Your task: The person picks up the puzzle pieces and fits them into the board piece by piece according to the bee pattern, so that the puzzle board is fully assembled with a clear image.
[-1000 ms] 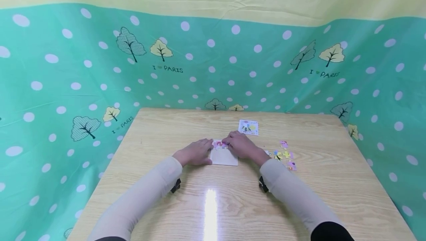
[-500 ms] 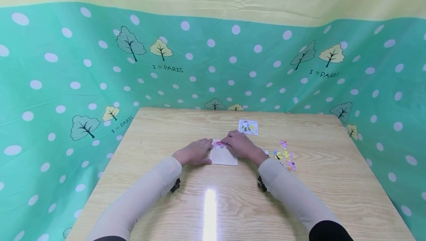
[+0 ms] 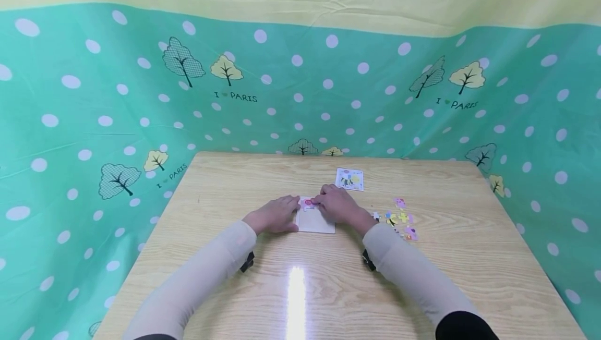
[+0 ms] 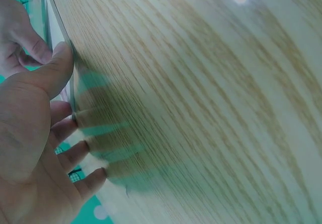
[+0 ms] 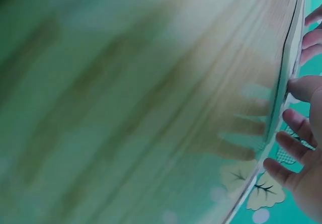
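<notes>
Well, the jigsaw tray (image 3: 315,221): lay flat on the counter (image 3: 225,183).
Left hand (image 3: 276,214): fingers fairly straight, bracing the tray's nine o'clock edge, presumably against sliding.
Right hand (image 3: 341,204): fingers touched the pink puzzle section (image 3: 307,203) at twelve o'clock, likely aligning it; whether they pinched it, I couldn't tell.
Bumblebee card (image 3: 349,179): sat at one o'clock, probably for reference.
Loose jigsaw pieces (image 3: 403,217): lay at three o'clock, perhaps for easy picking.
</notes>
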Tool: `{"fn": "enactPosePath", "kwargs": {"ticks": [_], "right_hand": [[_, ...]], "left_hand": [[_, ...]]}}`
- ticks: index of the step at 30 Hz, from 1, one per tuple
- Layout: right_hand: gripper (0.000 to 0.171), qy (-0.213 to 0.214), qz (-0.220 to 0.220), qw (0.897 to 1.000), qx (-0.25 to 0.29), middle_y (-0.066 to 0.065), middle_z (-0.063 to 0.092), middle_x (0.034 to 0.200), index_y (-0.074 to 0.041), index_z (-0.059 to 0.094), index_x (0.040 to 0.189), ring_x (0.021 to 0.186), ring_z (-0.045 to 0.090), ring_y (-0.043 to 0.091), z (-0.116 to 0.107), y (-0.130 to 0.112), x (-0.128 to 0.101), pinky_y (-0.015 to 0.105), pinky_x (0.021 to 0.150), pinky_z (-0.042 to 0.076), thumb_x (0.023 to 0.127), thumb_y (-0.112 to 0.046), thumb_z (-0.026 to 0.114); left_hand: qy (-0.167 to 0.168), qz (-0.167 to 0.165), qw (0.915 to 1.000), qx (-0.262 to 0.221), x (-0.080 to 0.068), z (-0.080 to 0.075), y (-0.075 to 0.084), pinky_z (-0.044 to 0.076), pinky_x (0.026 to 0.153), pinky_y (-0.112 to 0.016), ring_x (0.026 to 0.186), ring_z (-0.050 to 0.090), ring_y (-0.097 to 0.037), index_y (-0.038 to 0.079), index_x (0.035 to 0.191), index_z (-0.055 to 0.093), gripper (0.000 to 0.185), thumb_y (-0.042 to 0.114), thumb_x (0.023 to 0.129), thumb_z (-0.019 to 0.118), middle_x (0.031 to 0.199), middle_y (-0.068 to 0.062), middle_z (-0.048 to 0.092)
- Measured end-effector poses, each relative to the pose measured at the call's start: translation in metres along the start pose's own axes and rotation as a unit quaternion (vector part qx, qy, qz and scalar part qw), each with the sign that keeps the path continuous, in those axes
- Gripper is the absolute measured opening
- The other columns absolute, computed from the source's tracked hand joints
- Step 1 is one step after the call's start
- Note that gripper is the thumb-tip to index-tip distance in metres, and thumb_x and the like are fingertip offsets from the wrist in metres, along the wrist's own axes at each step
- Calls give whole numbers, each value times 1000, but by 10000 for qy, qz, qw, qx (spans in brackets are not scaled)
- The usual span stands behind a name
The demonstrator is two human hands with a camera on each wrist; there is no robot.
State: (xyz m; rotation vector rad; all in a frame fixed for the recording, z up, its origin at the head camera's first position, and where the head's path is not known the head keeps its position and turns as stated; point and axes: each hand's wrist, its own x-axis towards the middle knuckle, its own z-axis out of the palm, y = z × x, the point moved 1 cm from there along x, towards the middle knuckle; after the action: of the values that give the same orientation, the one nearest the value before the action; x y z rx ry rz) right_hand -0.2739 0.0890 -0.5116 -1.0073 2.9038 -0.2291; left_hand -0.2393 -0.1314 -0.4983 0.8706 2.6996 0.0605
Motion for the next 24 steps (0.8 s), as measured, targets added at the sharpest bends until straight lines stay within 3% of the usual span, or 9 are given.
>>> {"fn": "enactPosePath", "kwargs": {"ticks": [9, 16, 24], "right_hand": [[34, -250, 36, 9996, -156, 7, 64, 117, -26, 67, 136, 107, 58, 24, -4, -5, 0, 42, 95, 54, 104, -31, 55], [44, -308, -120, 9982, 504, 11, 62, 132, -17, 59, 144, 117, 60, 26, -13, 2, -10, 45, 105, 52, 101, -27, 60], [41, -168, 15, 9983, 563, 10, 65, 133, -12, 62, 140, 122, 61, 27, -28, 22, -25, 47, 109, 52, 101, -25, 60]], "left_hand": [[-9, -30, 10000, -28, 1, 1, -1, 31, 127, -48, 152, 34, -36, 6, 152, 45, 77, 55, 95, 64, 166, -18, 31], [49, -6, 10000, -84, 1, 4, -2, 32, 126, -49, 151, 35, -36, 6, 151, 45, 79, 55, 94, 66, 165, -18, 32], [96, 6, 9998, -157, 0, 4, -1, 32, 127, -49, 151, 36, -37, 6, 150, 46, 76, 53, 94, 66, 165, -18, 33]]}}
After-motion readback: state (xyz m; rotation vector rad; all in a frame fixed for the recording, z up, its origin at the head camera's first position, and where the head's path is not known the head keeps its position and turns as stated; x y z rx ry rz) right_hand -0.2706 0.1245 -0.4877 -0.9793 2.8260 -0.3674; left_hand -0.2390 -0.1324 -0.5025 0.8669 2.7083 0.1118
